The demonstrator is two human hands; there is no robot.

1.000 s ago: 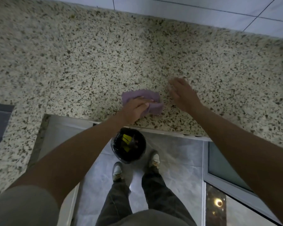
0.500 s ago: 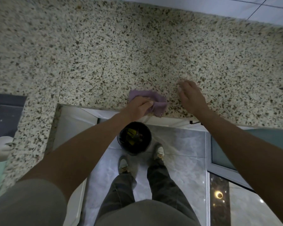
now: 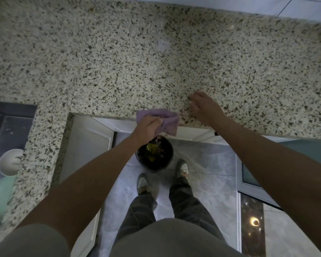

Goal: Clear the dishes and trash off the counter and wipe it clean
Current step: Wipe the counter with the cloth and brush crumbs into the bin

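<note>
Head view: counter (image 3: pixel 156 62) spans 9 to 3 o'clock. Bin (image 3: pixel 154 154) stands on the floor at 6 o'clock of the cloth (image 3: pixel 168 118), which overhangs the counter's front edge with its long axis running 9 to 3. Left hand (image 3: pixel 148 127) clamps the cloth. Right hand (image 3: pixel 205 108), fingers relaxed, rests on the counter at 2 o'clock of the cloth. No legible writing.

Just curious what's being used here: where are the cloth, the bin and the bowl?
cloth (image 3: pixel 168 123), head view, its right-hand flap.
bin (image 3: pixel 156 168), head view, its near wall.
bowl (image 3: pixel 6 164), head view, its bare inside.
</note>
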